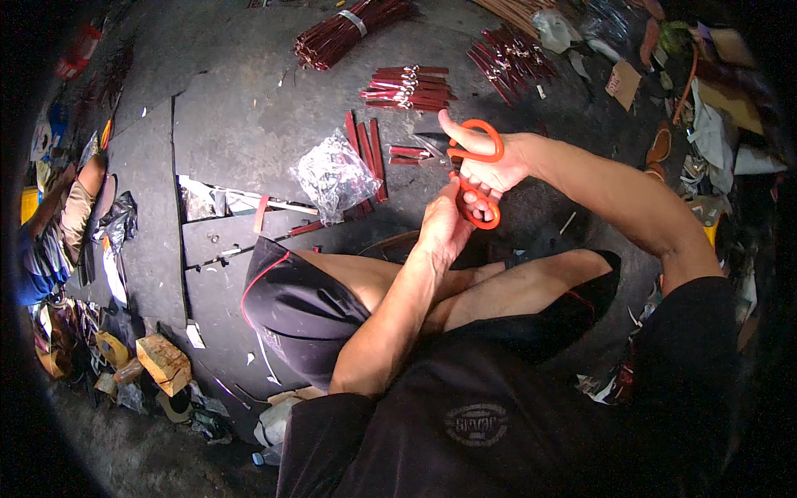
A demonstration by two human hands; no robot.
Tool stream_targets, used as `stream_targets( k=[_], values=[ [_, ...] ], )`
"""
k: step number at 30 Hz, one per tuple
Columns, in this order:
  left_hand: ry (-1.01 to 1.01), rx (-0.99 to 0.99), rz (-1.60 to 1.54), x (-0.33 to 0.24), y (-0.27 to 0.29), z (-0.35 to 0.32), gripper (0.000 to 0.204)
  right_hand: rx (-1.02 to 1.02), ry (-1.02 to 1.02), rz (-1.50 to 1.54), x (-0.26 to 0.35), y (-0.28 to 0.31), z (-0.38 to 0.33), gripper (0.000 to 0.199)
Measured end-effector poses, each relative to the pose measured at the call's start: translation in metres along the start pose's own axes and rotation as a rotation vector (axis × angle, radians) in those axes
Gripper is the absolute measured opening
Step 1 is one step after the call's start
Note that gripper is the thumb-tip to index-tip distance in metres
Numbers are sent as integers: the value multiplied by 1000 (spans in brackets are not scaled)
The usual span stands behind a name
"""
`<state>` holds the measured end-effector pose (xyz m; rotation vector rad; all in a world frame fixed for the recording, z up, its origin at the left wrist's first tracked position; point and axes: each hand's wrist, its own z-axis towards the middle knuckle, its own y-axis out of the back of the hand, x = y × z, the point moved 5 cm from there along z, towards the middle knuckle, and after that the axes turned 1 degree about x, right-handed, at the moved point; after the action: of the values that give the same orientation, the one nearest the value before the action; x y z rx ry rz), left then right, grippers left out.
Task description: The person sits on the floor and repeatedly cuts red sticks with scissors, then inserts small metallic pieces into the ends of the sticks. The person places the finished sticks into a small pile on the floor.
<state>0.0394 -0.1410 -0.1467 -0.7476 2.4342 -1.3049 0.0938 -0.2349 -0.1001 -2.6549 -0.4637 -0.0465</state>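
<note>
Scissors with orange handles (pixel 501 143) are in my right hand (pixel 508 162), the thumb at the upper loop and fingers through the lower one. The loops stand apart, and the dark blades point left. My left hand (pixel 444 222) is closed right beside the lower loop; what its fingers grip is hidden. Short dark red strips (pixel 407 155) lie by the blades. Left of them, longer red strips (pixel 365 149) lie beside a crumpled clear plastic bag (pixel 334 176). Farther off is a row of red strips with shiny metal pieces (pixel 407 88).
A banded bundle of red strips (pixel 353 33) lies at the far side, with a loose pile of strips (pixel 510 62) to its right. Plastic and cardboard scraps (pixel 623 85) litter the right. Another person (pixel 62 224) sits at the left, near a yellowish block (pixel 163 363).
</note>
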Motion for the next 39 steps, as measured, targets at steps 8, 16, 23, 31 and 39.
stream_targets(
  k=[8, 16, 23, 31, 39],
  values=[
    [-610, -509, 1524, -63, 30, -26, 34, -220, 184, -2, -38, -26, -1, 118],
    [-666, -664, 1175, -88, 44, -9, 29, -291, 274, -80, -79, -26, 0, 104],
    [-627, -609, 1403, -86, 45, 2, 24, -270, 290, -56, -94, -19, -2, 98],
    [-675, -650, 1483, -90, 44, -1, 15, -315, 342, 8, -113, -29, -41, 105],
    [-485, -611, 1452, -94, 44, -2, 24, -137, 289, 134, -106, -19, -30, 118]
  ],
)
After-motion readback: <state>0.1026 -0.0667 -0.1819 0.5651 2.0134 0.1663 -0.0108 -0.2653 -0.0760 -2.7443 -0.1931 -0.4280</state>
